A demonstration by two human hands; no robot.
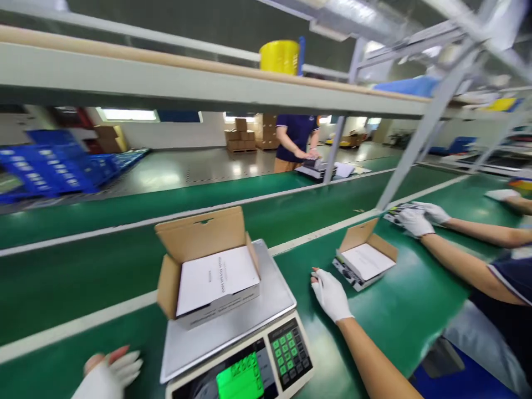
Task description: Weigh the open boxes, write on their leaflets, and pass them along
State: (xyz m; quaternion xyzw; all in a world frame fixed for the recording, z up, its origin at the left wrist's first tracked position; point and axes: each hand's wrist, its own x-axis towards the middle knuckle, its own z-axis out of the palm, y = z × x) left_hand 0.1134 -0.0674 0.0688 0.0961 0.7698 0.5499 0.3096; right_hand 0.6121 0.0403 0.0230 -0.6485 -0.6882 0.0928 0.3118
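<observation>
White gloves (331, 296) leave some fingers (315, 279) bare at the tips.

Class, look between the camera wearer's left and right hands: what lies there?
In the head view, a weighing scale stands between the left hand and right hand, bearing an open box with white printed paper inside.

Looks like matt brown cardboard inside the box (214, 233), with smooth white paper (218, 280) in it. Shows smooth, softly shining metal on the plate (272, 277) and pale, smooth plastic on the scale (275, 363). Seems to be matt cloth on the left glove (102, 379) and right glove (331, 296). Gleams smooth and glossy across the green worktop (424, 299); looks like painted metal on the post (408, 160).
</observation>
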